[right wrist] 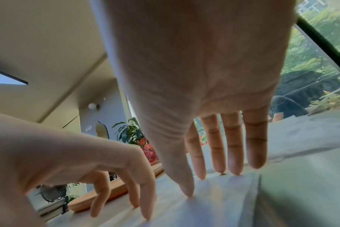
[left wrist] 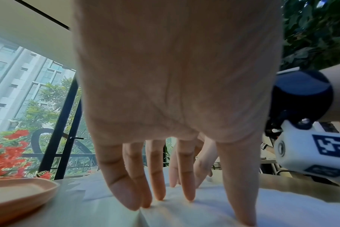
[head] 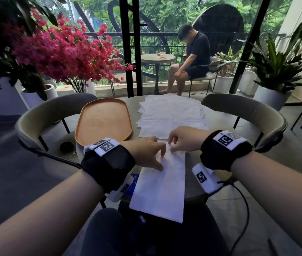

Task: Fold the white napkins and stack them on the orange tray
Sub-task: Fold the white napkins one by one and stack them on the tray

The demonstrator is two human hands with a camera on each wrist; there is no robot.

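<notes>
The napkin [head: 160,183], folded to a long strip, lies at the near edge of the table [head: 192,183], and its near end hangs over that edge toward the lap. The left hand [head: 146,152] rests on its far part with fingers spread and nearly straight, tips pressing the paper. The right hand [head: 181,138] stands at the far end with fingers apart and slightly bent, tips on the paper; it grips nothing that I can see. I judge the step is to flatten the fold before the next one. To do it well, keep one hand as anchor and slide the other along the crease, because thin paper wrinkles easily. The hanging end should come up first. The pile [head: 172,115] of unfolded napkins lies toward the far edge, very near the fingers, so moving room there is small. The tray [head: 83,126] lies at the left edge with nothing on it, and the way to it is free.
</notes>
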